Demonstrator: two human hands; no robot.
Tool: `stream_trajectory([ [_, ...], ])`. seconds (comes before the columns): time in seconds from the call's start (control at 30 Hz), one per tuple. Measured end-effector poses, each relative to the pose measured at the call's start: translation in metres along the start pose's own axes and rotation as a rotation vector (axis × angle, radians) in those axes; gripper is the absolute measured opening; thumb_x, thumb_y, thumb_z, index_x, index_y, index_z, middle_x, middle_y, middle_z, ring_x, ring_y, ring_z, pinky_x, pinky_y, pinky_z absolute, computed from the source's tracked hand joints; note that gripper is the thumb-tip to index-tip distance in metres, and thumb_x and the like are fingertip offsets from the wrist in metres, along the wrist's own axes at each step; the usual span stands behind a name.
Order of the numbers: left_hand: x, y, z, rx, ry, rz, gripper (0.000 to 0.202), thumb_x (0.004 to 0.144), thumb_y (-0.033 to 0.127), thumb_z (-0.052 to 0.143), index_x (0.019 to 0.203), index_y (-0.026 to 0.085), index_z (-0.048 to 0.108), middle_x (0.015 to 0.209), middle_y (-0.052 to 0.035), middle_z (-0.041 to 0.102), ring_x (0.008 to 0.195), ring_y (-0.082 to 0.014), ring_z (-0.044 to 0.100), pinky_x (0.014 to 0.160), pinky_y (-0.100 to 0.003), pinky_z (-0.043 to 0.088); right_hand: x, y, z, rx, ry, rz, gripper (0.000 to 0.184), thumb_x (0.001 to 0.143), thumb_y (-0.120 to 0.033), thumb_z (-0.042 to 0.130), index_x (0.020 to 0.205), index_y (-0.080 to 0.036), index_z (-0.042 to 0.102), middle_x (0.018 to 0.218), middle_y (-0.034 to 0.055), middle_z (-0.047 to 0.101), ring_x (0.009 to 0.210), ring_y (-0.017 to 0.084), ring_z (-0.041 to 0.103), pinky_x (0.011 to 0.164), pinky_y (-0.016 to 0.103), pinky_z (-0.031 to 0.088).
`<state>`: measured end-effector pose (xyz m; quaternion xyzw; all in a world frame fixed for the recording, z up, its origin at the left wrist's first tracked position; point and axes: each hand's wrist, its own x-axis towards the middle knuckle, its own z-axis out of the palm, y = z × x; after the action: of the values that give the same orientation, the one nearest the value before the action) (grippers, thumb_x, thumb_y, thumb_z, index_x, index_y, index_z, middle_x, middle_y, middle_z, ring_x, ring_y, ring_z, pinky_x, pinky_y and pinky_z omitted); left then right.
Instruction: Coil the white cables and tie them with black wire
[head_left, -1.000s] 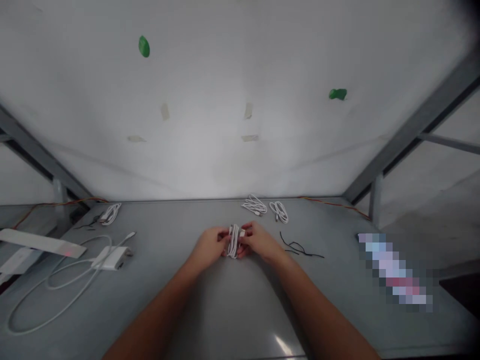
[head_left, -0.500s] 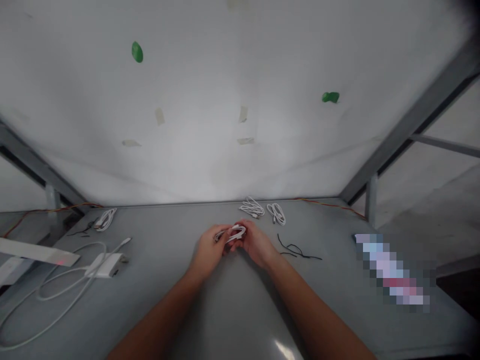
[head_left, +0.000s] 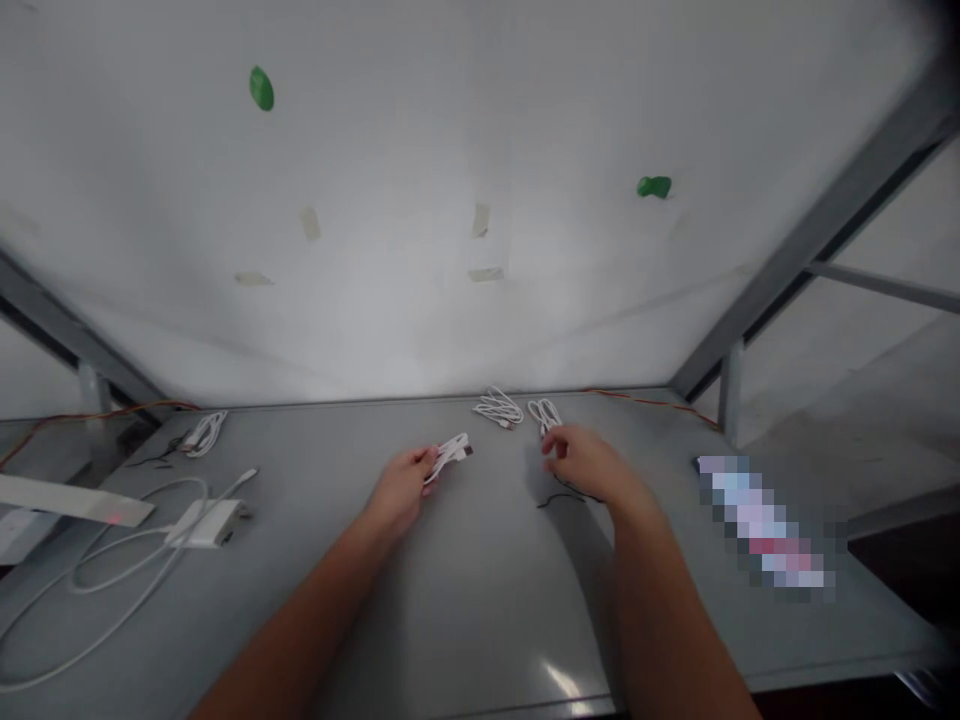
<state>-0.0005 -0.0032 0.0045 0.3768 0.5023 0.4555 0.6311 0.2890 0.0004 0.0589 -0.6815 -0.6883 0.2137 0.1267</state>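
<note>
My left hand point(head_left: 401, 485) is closed on a folded white cable bundle point(head_left: 451, 452), held just above the grey table point(head_left: 465, 590) near its middle. My right hand point(head_left: 589, 462) has come off the bundle and hovers to the right, fingers loosely curled with nothing in them. It is over thin black ties point(head_left: 559, 497) and close to a coiled white cable point(head_left: 543, 414). Another coiled white cable point(head_left: 497, 408) lies further left at the table's back edge.
A white power adapter point(head_left: 202, 522) with a long looping white cord point(head_left: 90, 590) lies at the left. A white flat bar point(head_left: 71, 497) sits at the far left. One more coiled cable point(head_left: 201, 433) is at the back left. A blurred patch point(head_left: 761, 525) lies at the right.
Both hands held the bundle together before. Now my right hand has let go and moved right toward the black ties, while my left hand keeps the bundle and has turned it flat.
</note>
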Motion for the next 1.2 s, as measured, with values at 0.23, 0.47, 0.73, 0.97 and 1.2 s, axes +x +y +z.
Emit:
stream_trajectory([
  [0.23,0.0,0.024,-0.004,-0.565,0.151,-0.166,0.024,0.091,-0.005,0.051,0.092,0.01,0.07,0.074,-0.0041,0.063,0.055,-0.0068,0.056,0.049,-0.014,0.047,-0.015,-0.027,0.01,-0.159,-0.411,0.008,0.018,0.066,-0.001,0.074,0.071,-0.018,0.078,0.067,0.0014,0.069,0.065,0.016,0.061,0.061,0.026,0.035],
  [0.47,-0.011,0.026,0.005,-0.392,0.112,-0.09,0.009,0.094,0.011,0.064,0.087,0.012,0.07,0.075,-0.0017,0.062,0.055,-0.0051,0.054,0.041,-0.012,0.037,-0.018,-0.071,0.057,0.105,-0.097,-0.314,0.015,0.078,-0.005,0.062,0.08,-0.017,0.068,0.089,0.0064,0.072,0.079,0.018,0.061,0.071,0.027,0.039],
  [0.73,-0.018,0.016,0.015,-0.193,-0.039,0.057,0.039,0.079,0.047,0.083,0.093,0.012,0.071,0.064,0.0049,0.051,0.05,-0.0044,0.035,0.039,-0.017,0.019,0.013,-0.078,0.102,1.227,0.044,-0.069,0.025,0.068,-0.037,0.08,0.081,-0.019,0.068,0.073,0.0041,0.073,0.064,0.018,0.06,0.061,0.03,0.042],
  [0.97,-0.017,0.013,0.017,-0.206,0.029,0.101,0.043,0.075,0.052,0.083,0.09,0.015,0.068,0.07,0.0028,0.058,0.052,-0.0055,0.041,0.044,-0.019,0.026,0.005,-0.09,0.109,1.571,-0.089,0.095,0.039,0.056,-0.035,0.092,0.085,-0.016,0.073,0.078,0.0054,0.075,0.062,0.014,0.061,0.058,0.027,0.046],
  [1.2,-0.021,0.015,0.021,0.319,0.087,0.175,0.05,0.092,0.064,0.056,0.082,0.017,0.068,0.047,0.005,0.05,0.04,-0.0111,0.044,0.044,-0.024,0.029,0.001,-0.094,0.111,1.573,-0.092,0.077,0.03,0.06,-0.031,0.086,0.082,-0.017,0.072,0.071,0.0017,0.069,0.058,0.013,0.058,0.052,0.025,0.045],
])
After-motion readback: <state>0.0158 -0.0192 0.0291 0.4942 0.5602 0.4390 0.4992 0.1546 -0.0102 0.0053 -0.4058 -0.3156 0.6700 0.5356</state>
